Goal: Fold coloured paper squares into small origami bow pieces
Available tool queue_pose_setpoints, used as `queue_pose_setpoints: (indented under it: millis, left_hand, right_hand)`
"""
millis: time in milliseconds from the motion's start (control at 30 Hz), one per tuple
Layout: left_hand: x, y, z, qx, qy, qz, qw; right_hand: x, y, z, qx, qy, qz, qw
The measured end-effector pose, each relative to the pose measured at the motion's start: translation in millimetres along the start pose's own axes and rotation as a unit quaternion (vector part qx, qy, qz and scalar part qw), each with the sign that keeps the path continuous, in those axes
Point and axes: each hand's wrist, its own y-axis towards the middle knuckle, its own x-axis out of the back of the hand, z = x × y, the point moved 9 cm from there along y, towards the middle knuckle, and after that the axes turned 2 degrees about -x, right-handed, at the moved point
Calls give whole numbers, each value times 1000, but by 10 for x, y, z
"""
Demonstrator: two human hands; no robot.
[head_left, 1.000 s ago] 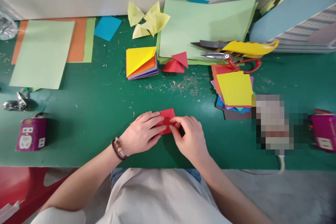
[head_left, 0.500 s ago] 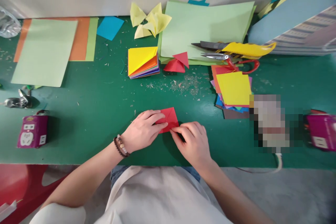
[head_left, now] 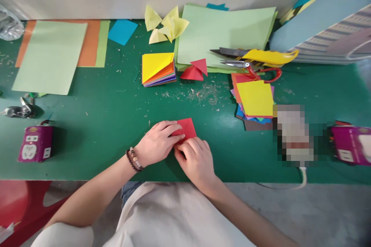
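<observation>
A small red folded paper [head_left: 188,128] lies on the green table in front of me, with crease lines on its upper face. My left hand [head_left: 158,141] rests on its left part, fingers stretched out and slightly apart, pressing it down. Along the near edge of the paper, my right hand [head_left: 194,162] has its fingers curled and closed, thumb and index together at the edge close to the left fingertips. The lower left of the paper is hidden under both hands. Beyond them sits a red folded paper piece [head_left: 193,71] with pointed corners.
Left of that piece stands a stack of coloured paper [head_left: 158,68]; pale yellow folded pieces [head_left: 169,25] lie behind. Scissors [head_left: 252,67] and a yellow-handled cutter [head_left: 266,56] rest on green sheets [head_left: 226,31]. Coloured squares [head_left: 255,98], a pixelated object [head_left: 294,133] and purple power blocks [head_left: 36,142] flank me.
My right hand has slid left along the paper's near edge, from its right corner towards my left fingers. The left hand and the paper stay in place. The view shifts slightly.
</observation>
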Motion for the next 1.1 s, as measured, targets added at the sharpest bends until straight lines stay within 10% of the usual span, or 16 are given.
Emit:
queue_pose_setpoints:
  millis: [300, 667, 1100]
  left_hand:
    - [10, -27, -4, -4, -18, -4, 1000]
    - [6, -15, 5, -3, -10, 0, 1000]
    - [-2, -26, 4, -3, -6, -4, 1000]
  right_hand:
    - [335, -57, -366, -33, 27, -59, 997]
    - [126, 87, -153, 95, -89, 14, 991]
    - [185, 147, -258, 72, -130, 34, 988]
